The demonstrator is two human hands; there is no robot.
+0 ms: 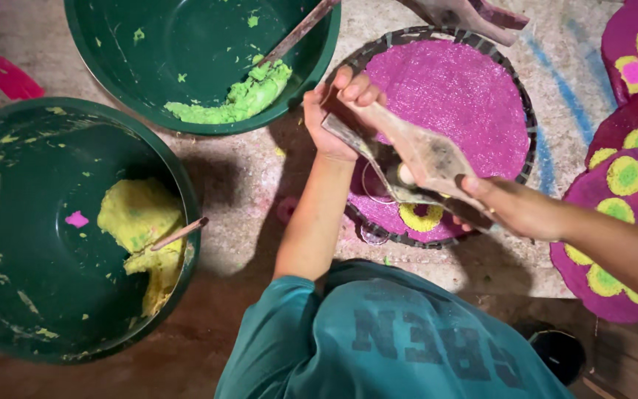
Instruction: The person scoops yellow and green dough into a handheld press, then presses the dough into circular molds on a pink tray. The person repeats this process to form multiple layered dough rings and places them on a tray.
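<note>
So the thing in hand is a long flat wooden paddle (415, 151), smeared grey with a pale lump stuck on it. Both hands are on it: the left hand (337, 111) is clenched round the upper end, and the right hand (507, 207) grips the lower end, fingers curled under. The paddle sits just above a round woven tray (529, 122) that's covered edge to edge in pink grainy paste.

Progress-wise, I'd say this tray is barely started on the decoration. The pink base layer looks done, but there's only one yellow ring (420, 216) on it, near the front edge, plus a couple of faint circle outlines beside it that look unfilled. Compare that with the finished-looking pink discs (622, 199) off to the right, which are dotted all over with yellow-and-green rings, some with pink centres. So plenty of rings left for this one, as far as I can judge.

Further out, the big green bowl (208, 59) at the top holds a wad of light green paste with a stick in it, mostly scraped down. The second green bowl (9, 244) on the left has yellow paste, a stick and a small pink blob. Everything rests on a pale, stained surface (245, 185). A person in a teal shirt (385, 340) crouches at the bottom.
</note>
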